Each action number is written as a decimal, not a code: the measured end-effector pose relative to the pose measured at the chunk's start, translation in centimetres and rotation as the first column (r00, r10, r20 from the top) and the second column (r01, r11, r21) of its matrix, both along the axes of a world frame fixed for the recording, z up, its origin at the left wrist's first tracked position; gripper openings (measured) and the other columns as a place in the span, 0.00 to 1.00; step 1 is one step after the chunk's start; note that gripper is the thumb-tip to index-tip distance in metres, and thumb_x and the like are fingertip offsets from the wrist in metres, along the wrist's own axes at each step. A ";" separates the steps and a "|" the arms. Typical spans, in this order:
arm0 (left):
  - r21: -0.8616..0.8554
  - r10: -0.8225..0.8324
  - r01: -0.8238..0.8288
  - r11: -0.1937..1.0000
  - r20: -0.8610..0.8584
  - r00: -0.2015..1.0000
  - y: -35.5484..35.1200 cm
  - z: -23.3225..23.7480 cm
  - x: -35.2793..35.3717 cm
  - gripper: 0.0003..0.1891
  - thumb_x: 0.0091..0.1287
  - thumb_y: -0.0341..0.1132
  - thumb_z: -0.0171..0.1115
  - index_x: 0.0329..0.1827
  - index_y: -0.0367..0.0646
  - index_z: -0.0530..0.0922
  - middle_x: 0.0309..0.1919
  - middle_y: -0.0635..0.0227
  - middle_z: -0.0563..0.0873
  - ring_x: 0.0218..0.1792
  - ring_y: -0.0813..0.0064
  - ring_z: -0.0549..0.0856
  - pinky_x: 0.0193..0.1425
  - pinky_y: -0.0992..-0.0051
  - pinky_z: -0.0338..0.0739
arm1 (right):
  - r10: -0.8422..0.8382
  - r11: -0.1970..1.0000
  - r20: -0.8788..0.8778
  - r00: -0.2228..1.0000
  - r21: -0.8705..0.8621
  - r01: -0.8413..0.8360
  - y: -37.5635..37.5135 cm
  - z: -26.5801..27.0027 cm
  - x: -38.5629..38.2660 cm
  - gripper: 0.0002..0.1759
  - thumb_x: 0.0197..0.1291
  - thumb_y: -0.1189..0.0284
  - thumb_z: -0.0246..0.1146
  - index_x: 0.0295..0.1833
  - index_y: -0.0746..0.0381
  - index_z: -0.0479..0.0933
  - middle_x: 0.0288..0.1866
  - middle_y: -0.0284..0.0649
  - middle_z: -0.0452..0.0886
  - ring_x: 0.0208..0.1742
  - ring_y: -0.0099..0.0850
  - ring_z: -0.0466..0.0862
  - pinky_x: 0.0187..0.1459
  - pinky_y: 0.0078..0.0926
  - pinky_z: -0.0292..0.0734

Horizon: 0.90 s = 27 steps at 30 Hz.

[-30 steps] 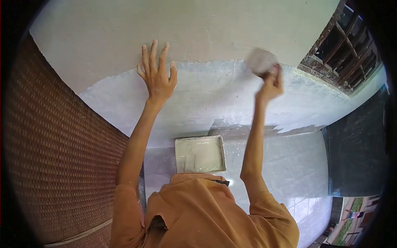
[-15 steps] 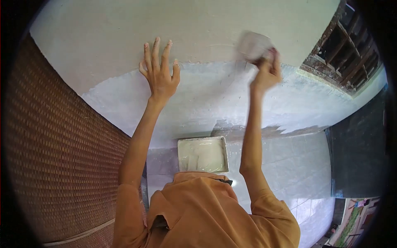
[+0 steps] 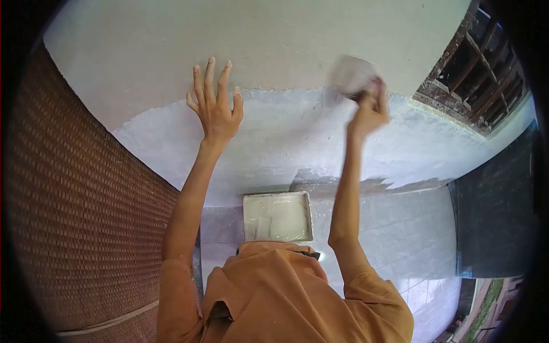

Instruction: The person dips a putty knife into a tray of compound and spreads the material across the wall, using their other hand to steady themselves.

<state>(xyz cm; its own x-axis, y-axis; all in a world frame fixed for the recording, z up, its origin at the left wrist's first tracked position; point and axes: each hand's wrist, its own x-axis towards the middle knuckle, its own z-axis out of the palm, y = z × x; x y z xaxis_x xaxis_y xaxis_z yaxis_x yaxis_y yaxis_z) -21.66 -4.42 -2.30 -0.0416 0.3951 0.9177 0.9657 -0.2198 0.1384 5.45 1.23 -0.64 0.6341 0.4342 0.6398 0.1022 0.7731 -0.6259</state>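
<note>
My left hand (image 3: 217,117) rests against the wall with its fingers spread, across the line where two shades meet. Above that line the wall (image 3: 269,34) is grey-beige; below it lies a whiter coated band (image 3: 274,131). In my right hand (image 3: 370,114) is a wide putty knife (image 3: 353,74), gripped by its dark handle. Its pale flat blade is blurred by motion and is at the wall near the same line; whether it touches cannot be made out. A rectangular tray (image 3: 311,220) of creamy white paste stands on the floor below, close to my body.
Woven matting (image 3: 91,217) covers the left side. A barred window with a worn wooden frame (image 3: 480,68) is at the upper right. Below it stands a dark panel (image 3: 497,206). The tiled floor (image 3: 394,228) is pale, with a grey bare patch (image 3: 320,182) low on the wall.
The putty knife and my right hand have moved slightly down the wall. My left hand stays spread on the wall, appearing slightly lower and further left as the view shifts a little.
</note>
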 end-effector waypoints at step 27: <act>-0.002 -0.031 0.031 1.000 -0.014 0.999 0.0 -0.2 0.8 0.29 0.65 0.38 0.55 0.72 0.52 0.65 0.75 0.60 0.58 0.76 0.49 0.50 0.67 0.42 0.46 | 0.294 0.949 0.095 0.951 -0.147 -0.279 -1.4 -4.7 -10.9 0.16 0.62 0.79 0.63 0.56 0.70 0.78 0.47 0.45 0.85 0.44 0.25 0.83 0.44 0.19 0.78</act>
